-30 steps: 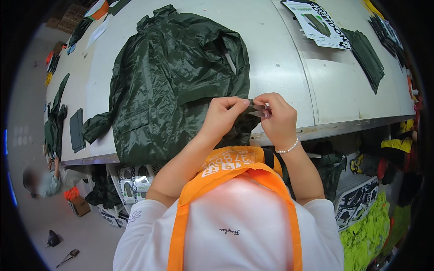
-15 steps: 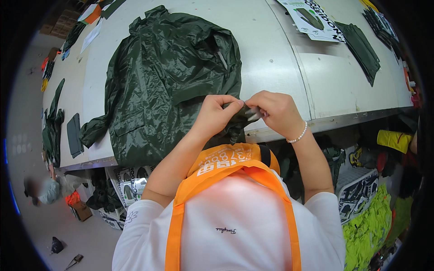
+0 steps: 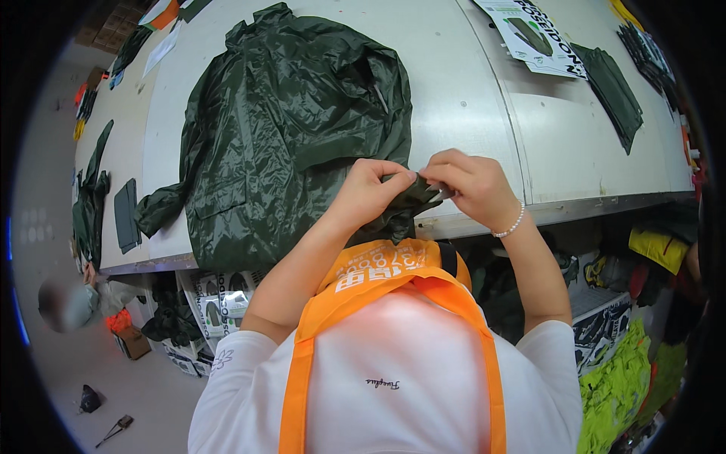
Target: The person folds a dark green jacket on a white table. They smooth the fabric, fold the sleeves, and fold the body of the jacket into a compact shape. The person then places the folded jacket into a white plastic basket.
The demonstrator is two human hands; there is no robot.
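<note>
A shiny dark green rain jacket (image 3: pixel 265 136) lies spread on the white table, its collar at the far side and one sleeve out to the left. My left hand (image 3: pixel 370 193) pinches a bunched edge of the jacket near the table's front edge. Close beside it, fingertips almost meeting, my right hand (image 3: pixel 473 185) is closed around small thread snips (image 3: pixel 440 194). Only their pale, pointed blades show, beside the gathered green fabric; the handles are hidden in my palm.
Printed packaging sheets (image 3: pixel 529 38) and folded dark green garments (image 3: pixel 609 94) lie at the table's far right. A flat dark green piece (image 3: pixel 127 216) rests at the left. Below the table are bins and bright yellow-green clothing (image 3: pixel 616 386). Another person (image 3: pixel 72 303) is at far left.
My right hand has shifted slightly right, and its fingers have opened out a little around the snips. The left hand still pinches the jacket; the whole view has shifted slightly.
</note>
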